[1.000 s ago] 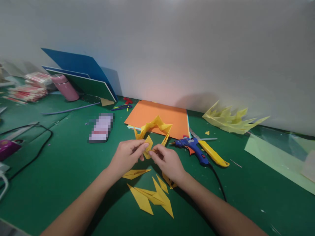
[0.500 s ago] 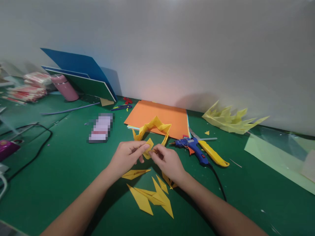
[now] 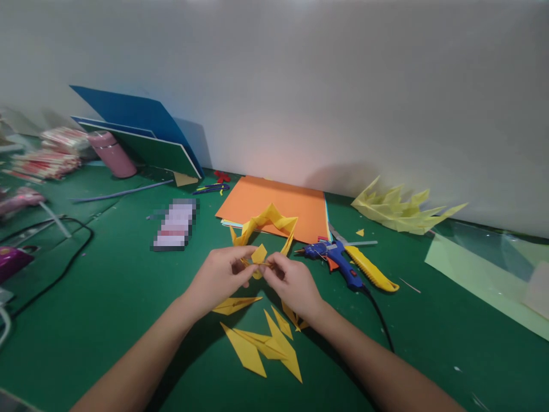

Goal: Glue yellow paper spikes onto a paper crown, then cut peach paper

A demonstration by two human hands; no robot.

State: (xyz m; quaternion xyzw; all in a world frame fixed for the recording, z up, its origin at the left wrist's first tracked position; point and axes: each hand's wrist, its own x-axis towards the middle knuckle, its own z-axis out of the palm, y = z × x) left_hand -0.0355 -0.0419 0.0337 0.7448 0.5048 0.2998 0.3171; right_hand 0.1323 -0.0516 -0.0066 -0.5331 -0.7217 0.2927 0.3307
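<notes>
My left hand (image 3: 218, 276) and my right hand (image 3: 290, 281) meet at the middle of the green table, both pinching a small folded yellow paper piece (image 3: 258, 256) between fingertips. Just behind them stands a ring of joined yellow folded paper (image 3: 266, 222), partly on a stack of orange paper (image 3: 278, 205). Several loose folded yellow pieces (image 3: 263, 342) lie on the table in front of my wrists; one flat piece (image 3: 235, 304) lies under my left wrist.
A blue glue gun (image 3: 338, 258) with a black cord and a yellow utility knife (image 3: 369, 268) lie right of my hands. Pale yellow folded paper (image 3: 398, 209) rests by the wall. Blue and green boards (image 3: 141, 134), a pink bottle (image 3: 112, 153) and a cable (image 3: 64, 263) are on the left.
My fingers have shifted slightly on the small yellow piece, which now sits a little lower and flatter between them. A pink object has come into view at the far left.
</notes>
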